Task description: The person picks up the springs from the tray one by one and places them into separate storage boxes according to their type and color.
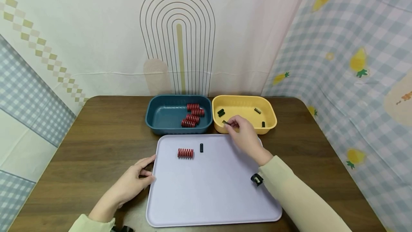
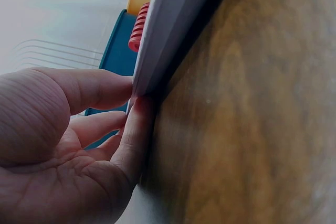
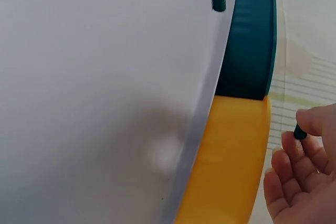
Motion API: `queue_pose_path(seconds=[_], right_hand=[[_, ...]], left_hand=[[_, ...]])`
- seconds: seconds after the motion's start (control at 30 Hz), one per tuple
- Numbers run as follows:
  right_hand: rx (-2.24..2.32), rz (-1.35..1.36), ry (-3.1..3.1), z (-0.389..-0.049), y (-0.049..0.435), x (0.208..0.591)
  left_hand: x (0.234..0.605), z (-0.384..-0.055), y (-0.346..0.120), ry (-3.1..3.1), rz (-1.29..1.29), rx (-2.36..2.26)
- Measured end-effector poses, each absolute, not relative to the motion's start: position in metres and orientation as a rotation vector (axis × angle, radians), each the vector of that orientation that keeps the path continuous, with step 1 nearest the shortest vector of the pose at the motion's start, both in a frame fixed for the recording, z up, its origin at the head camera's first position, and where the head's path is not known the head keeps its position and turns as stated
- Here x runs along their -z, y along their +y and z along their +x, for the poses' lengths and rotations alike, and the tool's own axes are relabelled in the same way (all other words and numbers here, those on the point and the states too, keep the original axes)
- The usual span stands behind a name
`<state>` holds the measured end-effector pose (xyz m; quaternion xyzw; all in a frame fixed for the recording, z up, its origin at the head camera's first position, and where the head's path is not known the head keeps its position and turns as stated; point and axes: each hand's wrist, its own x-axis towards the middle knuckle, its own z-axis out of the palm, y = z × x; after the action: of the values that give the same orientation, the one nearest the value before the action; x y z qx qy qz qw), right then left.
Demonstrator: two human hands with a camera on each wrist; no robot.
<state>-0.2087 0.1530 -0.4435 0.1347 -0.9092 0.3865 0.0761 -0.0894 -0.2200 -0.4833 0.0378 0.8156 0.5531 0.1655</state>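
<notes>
Over the near-left part of the yellow bin (image 1: 271,126), my right hand (image 1: 246,137) pinches a small dark spring (image 1: 225,122) between thumb and fingertips. In the right wrist view, the end of that spring (image 3: 300,132) pokes out by the thumb. My left hand (image 1: 130,182) holds the left edge of the pale lilac tray (image 1: 209,189); thumb and fingertips meet its rim in the left wrist view. A large red spring (image 1: 185,153) and a small dark spring (image 1: 201,148) lie apart on the tray's far part.
A dark teal bin (image 1: 164,115) with several red springs (image 1: 192,118) stands behind the tray, beside the yellow bin. Several small springs (image 1: 221,112) lie in the yellow bin. Patterned cloth (image 1: 106,28) hangs behind the wooden table (image 1: 106,128) and along its sides.
</notes>
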Motion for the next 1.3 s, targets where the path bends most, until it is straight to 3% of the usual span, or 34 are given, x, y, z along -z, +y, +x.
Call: queue_pose_path(seconds=[0.6, 1.3], right_hand=[[-1.039, 0.284, -2.807, -0.24, 0.155, 0.459], [-1.043, 0.285, -2.811, -0.239, 0.154, 0.459]], left_hand=[[0.486, -0.089, -0.221, 2.319, 0.105, -1.582], [0.486, -0.089, -0.221, 2.321, 0.108, -1.58]])
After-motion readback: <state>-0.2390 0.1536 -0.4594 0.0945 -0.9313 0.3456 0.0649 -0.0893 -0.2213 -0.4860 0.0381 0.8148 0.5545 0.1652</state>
